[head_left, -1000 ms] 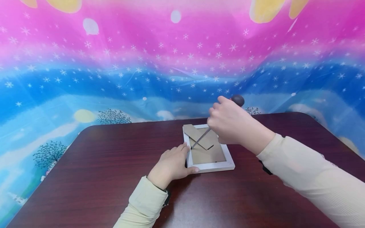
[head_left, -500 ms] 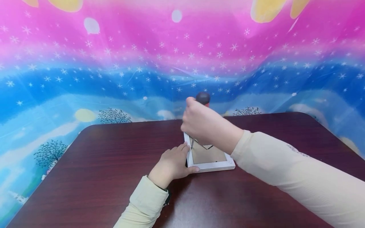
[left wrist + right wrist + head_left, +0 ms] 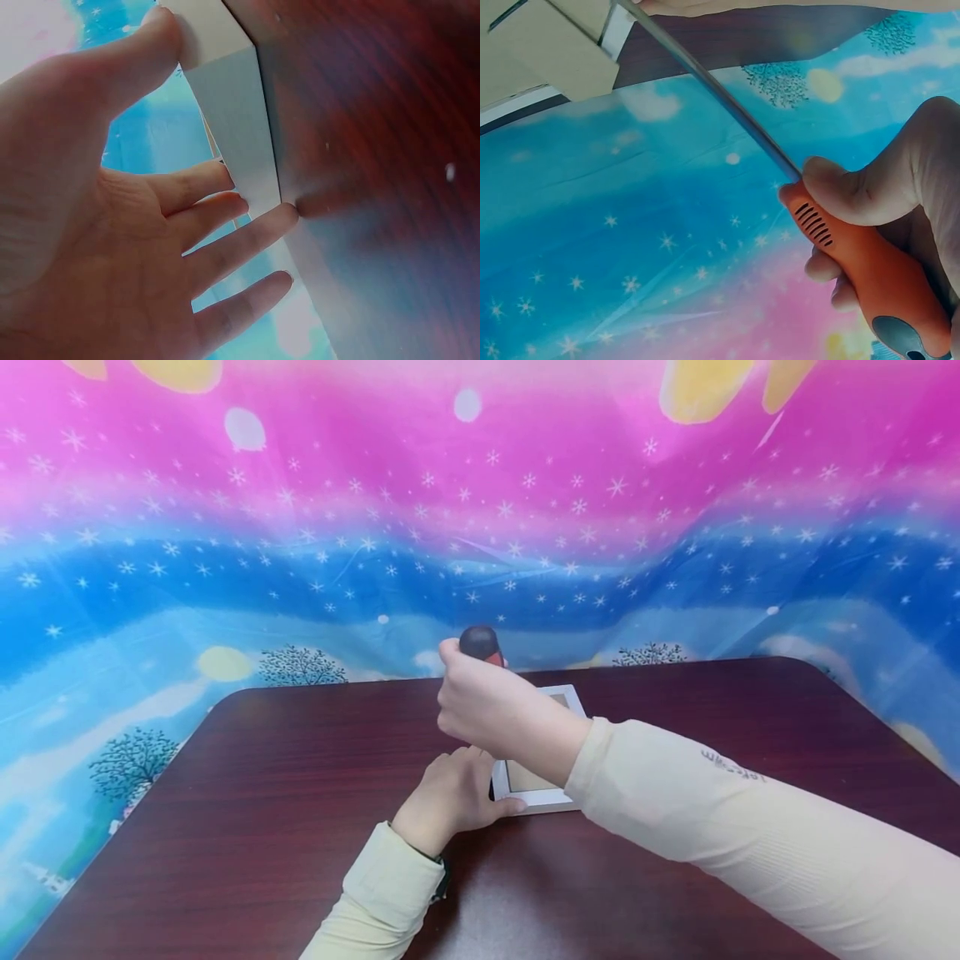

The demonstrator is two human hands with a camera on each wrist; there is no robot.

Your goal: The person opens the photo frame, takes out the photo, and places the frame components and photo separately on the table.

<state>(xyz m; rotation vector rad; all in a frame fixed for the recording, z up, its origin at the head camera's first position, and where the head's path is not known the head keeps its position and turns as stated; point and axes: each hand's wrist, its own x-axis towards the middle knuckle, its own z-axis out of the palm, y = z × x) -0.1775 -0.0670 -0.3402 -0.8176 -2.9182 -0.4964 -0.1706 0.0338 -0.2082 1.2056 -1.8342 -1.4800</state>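
Observation:
A white picture frame (image 3: 551, 797) lies back side up on the dark table, its brown backing board (image 3: 534, 778) partly showing. My left hand (image 3: 448, 793) rests against the frame's left side, fingers fairly straight along the edge and thumb at the near corner. My right hand (image 3: 504, 710) grips a screwdriver (image 3: 859, 255) by its orange and black handle. In the right wrist view the metal shaft (image 3: 727, 109) slants to the frame's inner edge, tip close to my left fingers. A folded brown stand (image 3: 555, 49) lies over the backing. In the head view my right hand hides much of the frame.
The reddish-brown table (image 3: 247, 793) has rounded far corners. Behind it hangs a pink and blue cloth (image 3: 360, 577) with snowflakes and trees. My right sleeve (image 3: 697, 802) crosses above the table's right part.
My right hand has swung left with the screwdriver, bringing the handle over the frame's left side and the shaft more upright. My left hand and the frame have stayed in place.

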